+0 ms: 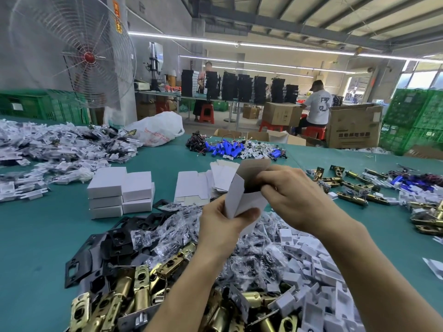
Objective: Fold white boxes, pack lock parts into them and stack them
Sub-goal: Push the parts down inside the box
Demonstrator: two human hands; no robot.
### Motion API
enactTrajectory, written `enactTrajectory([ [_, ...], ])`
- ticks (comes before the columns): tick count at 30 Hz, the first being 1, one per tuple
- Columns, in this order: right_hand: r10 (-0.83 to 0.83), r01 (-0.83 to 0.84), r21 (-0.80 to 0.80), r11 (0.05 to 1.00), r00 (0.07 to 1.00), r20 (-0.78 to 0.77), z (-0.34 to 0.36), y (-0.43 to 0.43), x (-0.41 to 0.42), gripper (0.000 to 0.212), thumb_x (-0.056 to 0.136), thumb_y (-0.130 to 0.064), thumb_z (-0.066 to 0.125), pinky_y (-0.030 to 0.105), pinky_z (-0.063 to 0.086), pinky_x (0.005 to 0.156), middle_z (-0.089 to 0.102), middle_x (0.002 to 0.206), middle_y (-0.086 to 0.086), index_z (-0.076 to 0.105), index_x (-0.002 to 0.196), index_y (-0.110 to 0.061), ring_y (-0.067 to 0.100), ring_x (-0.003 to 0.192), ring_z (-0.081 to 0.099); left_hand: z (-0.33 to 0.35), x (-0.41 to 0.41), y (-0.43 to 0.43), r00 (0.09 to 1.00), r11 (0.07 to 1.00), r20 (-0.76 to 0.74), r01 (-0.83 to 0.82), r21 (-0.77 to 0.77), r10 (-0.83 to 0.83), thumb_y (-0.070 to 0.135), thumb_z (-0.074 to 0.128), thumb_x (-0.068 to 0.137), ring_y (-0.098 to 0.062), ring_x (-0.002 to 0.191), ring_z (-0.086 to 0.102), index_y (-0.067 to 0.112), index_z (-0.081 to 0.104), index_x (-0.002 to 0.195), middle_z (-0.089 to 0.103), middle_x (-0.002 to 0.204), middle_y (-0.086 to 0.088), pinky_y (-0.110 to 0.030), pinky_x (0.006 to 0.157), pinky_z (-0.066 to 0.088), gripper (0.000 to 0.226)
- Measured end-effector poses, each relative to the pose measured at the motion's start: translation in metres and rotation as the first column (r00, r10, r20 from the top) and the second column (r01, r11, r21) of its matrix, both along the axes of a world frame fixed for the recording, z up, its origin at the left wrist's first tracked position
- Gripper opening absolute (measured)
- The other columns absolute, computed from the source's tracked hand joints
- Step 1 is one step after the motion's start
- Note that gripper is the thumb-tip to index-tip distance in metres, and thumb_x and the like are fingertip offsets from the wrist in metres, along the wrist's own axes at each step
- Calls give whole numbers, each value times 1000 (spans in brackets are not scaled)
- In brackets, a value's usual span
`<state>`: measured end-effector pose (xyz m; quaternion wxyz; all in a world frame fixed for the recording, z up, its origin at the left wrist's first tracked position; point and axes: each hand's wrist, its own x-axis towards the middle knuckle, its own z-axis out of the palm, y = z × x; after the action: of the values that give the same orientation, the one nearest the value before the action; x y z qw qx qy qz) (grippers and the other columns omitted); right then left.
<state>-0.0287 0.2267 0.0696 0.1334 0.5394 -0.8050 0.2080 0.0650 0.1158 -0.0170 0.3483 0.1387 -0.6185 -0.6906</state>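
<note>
– Near the front edge, what lies on the green table (36, 248)?
– Lots of gold latches (124, 291), black plates (115, 238) and little white bits (309, 259).
– Where is the white box (242, 200)?
– Up over that pile. The left hand (223, 226) grips its bottom; the right hand (294, 197) pinches its open top.
– And farther back?
– Some closed boxes (119, 190) stacked on the left, flat boxes (191, 188) beside them, blue tubes (225, 148) far off.

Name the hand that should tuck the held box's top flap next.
Probably the right hand: its fingers sit at the open top of the white box, beside the raised flap; the left hand grips the lower end.
</note>
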Motion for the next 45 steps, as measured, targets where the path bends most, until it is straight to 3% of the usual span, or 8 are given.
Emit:
enactTrajectory([
  [6,123,-113,-69,991,979,163,1,4,2,19,89,-25,61,25,48,79,67,99,-20,61,108,-30,1,91,59,0,-1,-1,999,1000,-51,0,30,2,14,86,76,-12,87,73,28,80,96,78,92,4,-13,67,53,25],
  [11,85,-94,64,994,988,125,0,5,-3,21,89,-32,62,35,50,82,67,109,-12,62,110,-26,6,94,58,3,1,2,996,1000,-86,28,4,-27,16,86,75,-8,80,73,30,80,94,78,88,3,-13,67,53,24],
  [16,58,-54,-417,907,998,-2,-13,13,-1,28,85,-24,71,15,41,81,45,124,-11,63,111,-27,0,99,48,5,2,1,996,994,-78,58,94,-51,23,84,70,-11,83,73,30,79,89,78,92,1,-13,64,53,21],
  [20,215,36,-559,828,901,377,-29,20,-2,25,87,-20,71,38,59,82,64,114,-9,63,109,-30,9,103,66,6,5,6,979,979,-28,201,23,-201,32,82,70,-9,82,72,33,78,93,78,96,1,-15,64,53,23],
  [24,416,60,-650,758,723,552,-48,33,0,29,80,-29,65,20,57,76,74,104,-13,69,108,-28,3,92,71,4,5,10,941,942,29,337,-11,-336,32,85,74,-14,91,72,26,73,107,76,104,-3,-23,73,56,36],
  [28,403,66,-626,777,711,576,-66,39,-1,21,80,-28,63,17,54,76,77,95,-8,73,97,-24,4,86,70,-1,4,8,920,921,102,385,-60,-378,30,79,78,-14,95,71,33,71,108,76,105,-1,-25,78,56,32],
  [36,301,87,-588,804,793,529,-84,30,-7,19,81,-28,64,17,52,78,76,94,-9,77,95,-24,6,90,70,-8,-3,6,983,960,161,124,-250,-85,28,83,81,-3,94,68,43,53,118,68,110,10,-29,82,60,50],
  [45,398,157,-589,793,597,696,-88,37,-15,21,71,-34,75,35,60,70,71,86,3,60,79,-23,18,80,69,-9,0,4,995,916,102,29,-399,13,25,84,80,10,94,65,45,58,107,65,108,25,-12,71,54,42],
])
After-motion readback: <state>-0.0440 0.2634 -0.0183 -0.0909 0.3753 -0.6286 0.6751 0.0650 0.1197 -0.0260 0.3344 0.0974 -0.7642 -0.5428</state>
